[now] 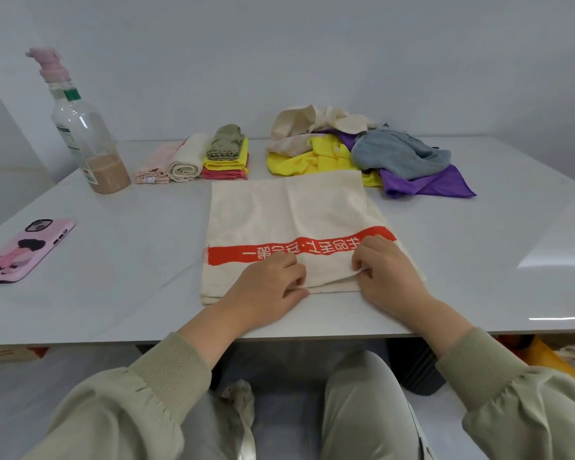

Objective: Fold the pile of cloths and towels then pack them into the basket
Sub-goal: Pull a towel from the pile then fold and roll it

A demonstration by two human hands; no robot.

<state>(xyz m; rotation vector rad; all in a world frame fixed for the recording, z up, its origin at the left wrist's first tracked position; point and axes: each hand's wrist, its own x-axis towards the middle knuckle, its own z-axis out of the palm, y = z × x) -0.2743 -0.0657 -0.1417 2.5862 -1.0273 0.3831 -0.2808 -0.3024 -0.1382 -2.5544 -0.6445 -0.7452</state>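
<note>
At the table (pixel 113 260)'s front edge, the left hand (pixel 269 287) and right hand (pixel 385 273), set close together, pinch the near hem of the cream towel (pixel 289 210). Gripped only mid-hem, its corners may lag and skew the fold. The pile (pixel 362 151) waits back right.

- I sit at a glossy white table (pixel 478 260) against bare white walls (pixel 312 61): a plain indoor room.
- My pink-cased phone (pixel 27 250) and a drink bottle (pixel 87 144) suggest home or office; I cannot tell which.
</note>
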